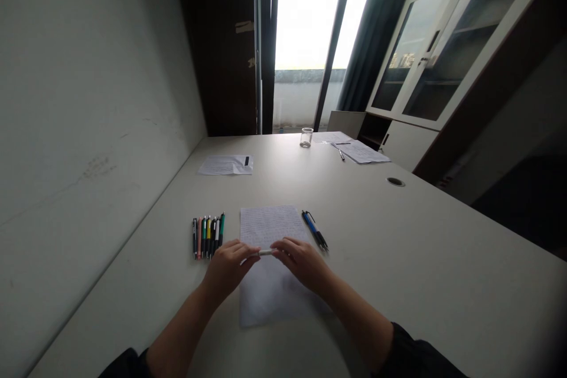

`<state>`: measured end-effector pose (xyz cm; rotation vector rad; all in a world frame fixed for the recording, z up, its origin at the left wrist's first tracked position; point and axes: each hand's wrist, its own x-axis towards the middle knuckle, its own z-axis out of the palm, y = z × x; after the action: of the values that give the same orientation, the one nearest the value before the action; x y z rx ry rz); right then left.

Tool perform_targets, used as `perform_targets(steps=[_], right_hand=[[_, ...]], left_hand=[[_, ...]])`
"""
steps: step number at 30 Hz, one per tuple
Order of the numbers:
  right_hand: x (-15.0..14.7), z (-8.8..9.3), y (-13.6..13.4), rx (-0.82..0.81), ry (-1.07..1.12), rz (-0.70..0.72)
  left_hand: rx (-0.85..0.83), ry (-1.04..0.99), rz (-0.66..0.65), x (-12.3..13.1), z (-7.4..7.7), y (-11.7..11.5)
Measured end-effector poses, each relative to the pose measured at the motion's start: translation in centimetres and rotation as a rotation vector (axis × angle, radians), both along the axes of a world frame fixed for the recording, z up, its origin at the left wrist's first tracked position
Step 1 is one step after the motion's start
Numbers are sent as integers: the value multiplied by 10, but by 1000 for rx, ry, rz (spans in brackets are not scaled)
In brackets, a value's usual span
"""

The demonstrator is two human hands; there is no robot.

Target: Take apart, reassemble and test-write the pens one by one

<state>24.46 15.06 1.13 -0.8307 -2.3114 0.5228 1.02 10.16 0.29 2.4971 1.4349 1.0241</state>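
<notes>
On the left of the table [398, 260], close to the wall, a row of coloured pens [208, 236] lies side by side, with the tips pointing to the far side. Further away on the same side there is a small sheet [225, 164] with a dark mark on its right edge. Just right of the row is the left hand [228, 266]. Its fingers are closed together on the left end of a white pen [267, 252]. The white pen is held level, just above the middle of a written sheet of paper [270, 230] at the near side of the table, and only its short middle part shows between the two hands. The right hand [301, 260] has its fingers pinched on the other end. I cannot tell if one end is a cap. The white pen seems light, stiff and smooth, so it may slip a little. I think a firm hold with the fingertips at each end, like here, is the best place. Just right of the sheet lie two more pens [315, 230], one blue and one dark, touching each other. On the far right stand a glass [306, 137] and some papers [363, 152], and nearer there is a round hole [395, 181] in the table.
</notes>
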Motion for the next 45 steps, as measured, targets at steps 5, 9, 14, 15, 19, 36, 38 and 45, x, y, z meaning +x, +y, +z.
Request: perform_targets(steps=[5,9,14,15,19,36,38,45], right_hand=[[-1,-2,0,3,40,8],[-1,-2,1,34,11,-4],[-1,-2,1,42,-18,-5],[-1,-1,0,44,-28,-9],[0,4,-3,37,-83,-15],[-2,0,-2,36,-55,-2],[-1,2,-3,43,-69,7],[-1,5,-4,30,-132,17]], left_hand=[[9,4,-1,0,0,0],[26,14,-12,0,0,1],[37,26,-16,1,3,0],[36,26,-15,2,4,-1],[43,15,-24,5,7,-2],[49,8,-12,5,7,-2],[51,2,-20,6,7,-2],[50,11,-40,8,11,-3]])
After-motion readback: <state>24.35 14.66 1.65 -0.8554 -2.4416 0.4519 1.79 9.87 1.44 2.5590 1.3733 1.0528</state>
